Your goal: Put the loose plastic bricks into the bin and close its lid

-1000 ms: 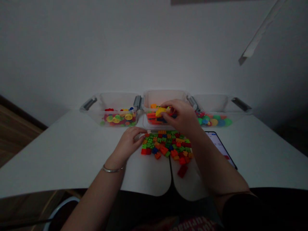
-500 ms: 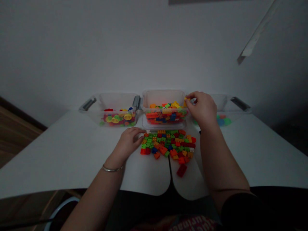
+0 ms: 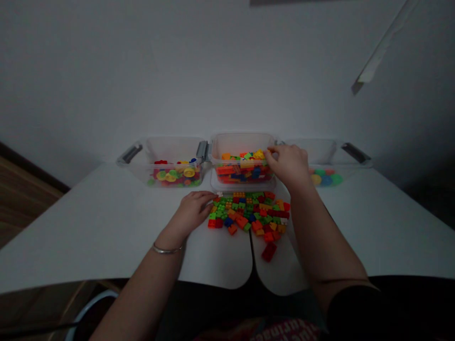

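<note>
A loose spread of toy bricks point(image 3: 241, 220) in green, orange, red, yellow and blue lies on the white table. My left hand point(image 3: 194, 210) rests at its left edge, fingers stretched and apart, fingertips beside a small white brick point(image 3: 219, 194). Over the right rim of the middle clear box point(image 3: 243, 142), my right hand point(image 3: 289, 163) pinches what looks like a small yellow brick, mostly hidden by the fingers. Many bricks point(image 3: 241, 171) fill the lower part of that box. One red brick point(image 3: 269, 251) lies apart, nearer to me.
The left clear box point(image 3: 174, 144) holds colourful small pieces, some round and yellow. In the right clear box point(image 3: 320, 147) are several coloured round pieces, partly behind my right arm. Grey latches stick out from the boxes. A wall stands close behind; a gap point(image 3: 251, 246) splits the table's front.
My right hand has moved left, from outside the middle box's right rim to over its inside. My left hand has barely moved, and the spread of bricks looks the same.
</note>
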Tool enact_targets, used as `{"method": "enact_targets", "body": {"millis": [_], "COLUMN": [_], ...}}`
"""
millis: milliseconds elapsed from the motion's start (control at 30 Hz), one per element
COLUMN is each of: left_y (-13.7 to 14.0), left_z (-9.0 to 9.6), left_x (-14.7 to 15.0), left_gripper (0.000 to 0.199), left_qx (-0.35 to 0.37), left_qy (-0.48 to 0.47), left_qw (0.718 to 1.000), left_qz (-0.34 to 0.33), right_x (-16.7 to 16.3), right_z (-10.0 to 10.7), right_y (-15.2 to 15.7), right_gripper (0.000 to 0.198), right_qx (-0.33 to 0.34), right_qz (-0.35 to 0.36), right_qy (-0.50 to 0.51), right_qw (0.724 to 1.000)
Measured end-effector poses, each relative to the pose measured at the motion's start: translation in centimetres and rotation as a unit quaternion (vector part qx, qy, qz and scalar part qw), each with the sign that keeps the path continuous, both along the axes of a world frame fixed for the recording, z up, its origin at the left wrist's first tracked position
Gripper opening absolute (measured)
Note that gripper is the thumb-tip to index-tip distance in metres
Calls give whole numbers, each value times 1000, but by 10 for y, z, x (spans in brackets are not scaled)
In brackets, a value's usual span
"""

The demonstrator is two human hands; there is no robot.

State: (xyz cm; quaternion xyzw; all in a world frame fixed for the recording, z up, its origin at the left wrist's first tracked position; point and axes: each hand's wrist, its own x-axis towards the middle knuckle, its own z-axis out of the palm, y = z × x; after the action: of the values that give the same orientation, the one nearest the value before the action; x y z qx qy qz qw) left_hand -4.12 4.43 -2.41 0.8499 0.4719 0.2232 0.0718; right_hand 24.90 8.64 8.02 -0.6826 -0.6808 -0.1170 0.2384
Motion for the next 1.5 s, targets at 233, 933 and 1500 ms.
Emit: {"method": "enact_targets", "body": {"millis": [233,933,1500], "left_y": [0,-3,-6], "left_z": [-1,2,11], "left_x": [0,7,23], "left_gripper": [33,33,51], "left_qx": [-9,-32,-157], "left_qy": [-11,-103,-422], "left_qw": [1000,987,892], "left_qz": [-9,121,45], "right_x": [-2,-24,-67], "right_z": [0,7,-24], "right_y": [-2,-31,-39], "right_gripper": [46,25,21], "right_qx": [-11,125,-51], "right_qz": [-4,274,449], "right_qy": [-10,90,-25], "right_qw": [1000,949,892]}}
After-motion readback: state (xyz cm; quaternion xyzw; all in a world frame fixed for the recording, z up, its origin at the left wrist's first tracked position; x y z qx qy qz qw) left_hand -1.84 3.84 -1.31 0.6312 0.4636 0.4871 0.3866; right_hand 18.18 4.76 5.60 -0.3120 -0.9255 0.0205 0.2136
